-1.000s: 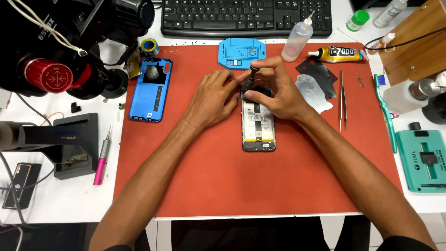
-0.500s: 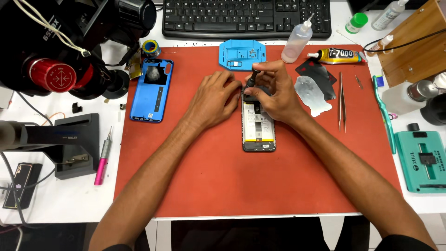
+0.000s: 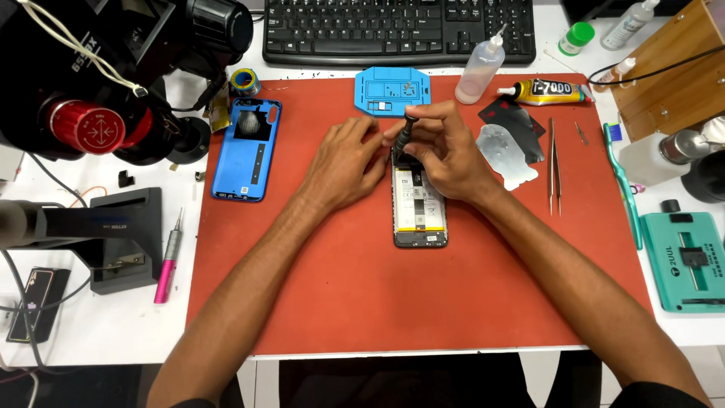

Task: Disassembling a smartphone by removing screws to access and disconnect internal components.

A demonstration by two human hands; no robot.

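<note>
An opened phone (image 3: 420,208) lies back-up on the red mat (image 3: 377,302), its battery and boards exposed. My right hand (image 3: 445,151) grips a dark screwdriver (image 3: 402,136) held upright over the phone's top end. My left hand (image 3: 347,162) rests on the mat just left of the phone's top, fingertips touching near the screwdriver. The tool's tip is hidden behind my fingers.
The phone's blue back cover (image 3: 245,147) lies left on the mat. A blue screw tray (image 3: 393,91), squeeze bottle (image 3: 482,69), glue tube (image 3: 551,92), metal plates (image 3: 506,155), tweezers (image 3: 553,162) and toothbrush (image 3: 623,185) sit around. A microscope (image 3: 106,75) stands left, a keyboard (image 3: 400,30) behind, a pink screwdriver (image 3: 168,264) at left.
Both hands stay over the phone's top end; the right hand's fingers have shifted slightly around the screwdriver. The phone has not moved.
</note>
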